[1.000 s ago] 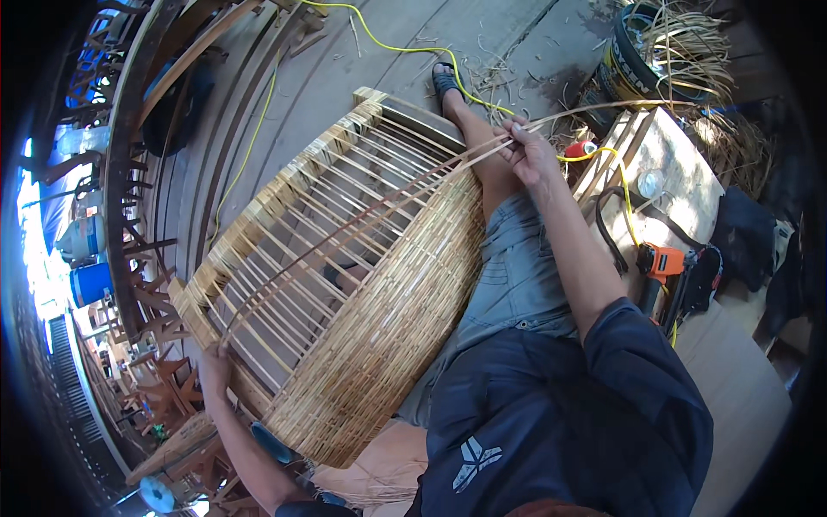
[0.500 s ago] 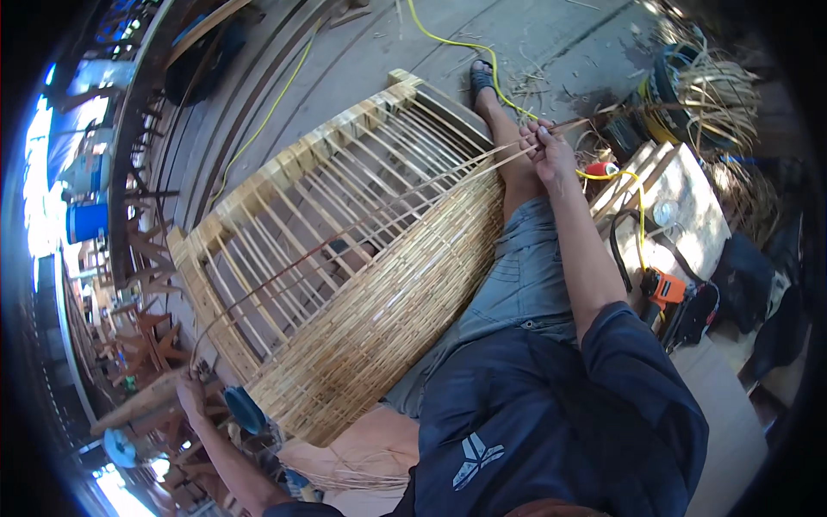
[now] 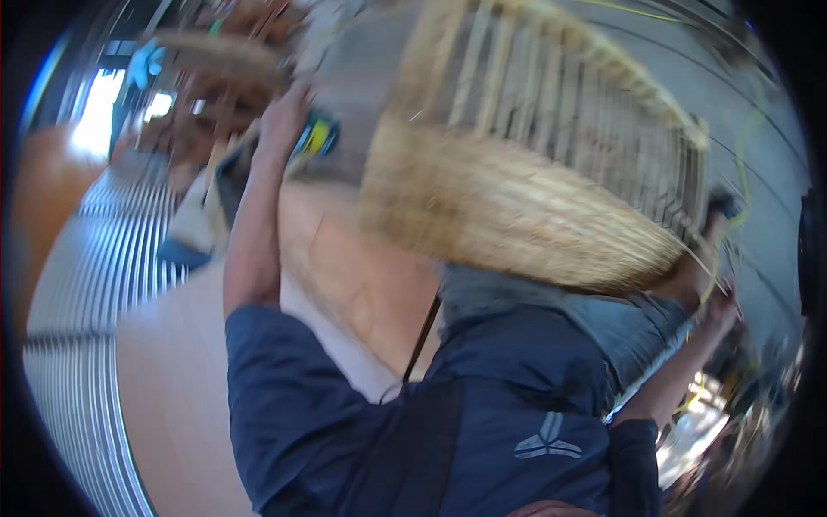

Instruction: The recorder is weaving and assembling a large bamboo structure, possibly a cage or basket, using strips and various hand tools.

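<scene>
Across my lap lies a partly woven wooden frame (image 3: 422, 73), smeared by motion. Tan weaving (image 3: 508, 202) fills its near side, while bare slats (image 3: 551, 95) span the far side. At the right my right hand (image 3: 722, 306) is closed beyond the frame's end, and a thin pale strand (image 3: 702, 258) runs from the weaving into it. My left hand (image 3: 289, 108) is stretched out past the frame's left end, near a round dark and yellow object (image 3: 319, 135). Blur hides the left hand's fingers and anything in them.
A yellow cord (image 3: 741, 207) lies on the floor at the right, by my sandalled foot (image 3: 722, 205). Corrugated sheet metal (image 3: 103, 258) and a smooth pale board (image 3: 172, 370) are at the left. Brown wooden pieces (image 3: 215, 103) stand at the upper left.
The view has swung left, so the frame appears turned and farther right. My right hand now shows low at the right, my left hand higher up. The long strands across the slats no longer show clearly.
</scene>
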Demonstrator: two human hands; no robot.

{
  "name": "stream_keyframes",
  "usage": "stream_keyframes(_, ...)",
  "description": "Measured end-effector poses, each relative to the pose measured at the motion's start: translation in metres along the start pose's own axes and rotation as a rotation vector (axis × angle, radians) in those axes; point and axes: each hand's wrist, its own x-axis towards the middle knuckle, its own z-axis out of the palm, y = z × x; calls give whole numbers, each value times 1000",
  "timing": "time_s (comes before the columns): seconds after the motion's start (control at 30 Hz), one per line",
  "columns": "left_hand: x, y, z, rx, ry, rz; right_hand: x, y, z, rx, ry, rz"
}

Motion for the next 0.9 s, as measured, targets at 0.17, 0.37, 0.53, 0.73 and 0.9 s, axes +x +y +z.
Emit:
stream_keyframes(0.17,-89,-116,39,137,259,54,-58,-25,185,305,-472,59)
stream_keyframes(0.37,-361,-173,171,-1001,-377,-1297,-278,58,400,-911,-1327,-495)
stream_keyframes(0.53,-534,-59,243,-1165,-425,-1977,-284,61,396,-1000,-1027,-255)
stream_keyframes(0.73,-538,-36,218,-764,-540,-1698,-212,39,310,-795,-595,-137)
stream_keyframes(0.9,-438,-34,224,-645,-604,-1166,-209,21,237,-1144,-250,-428)
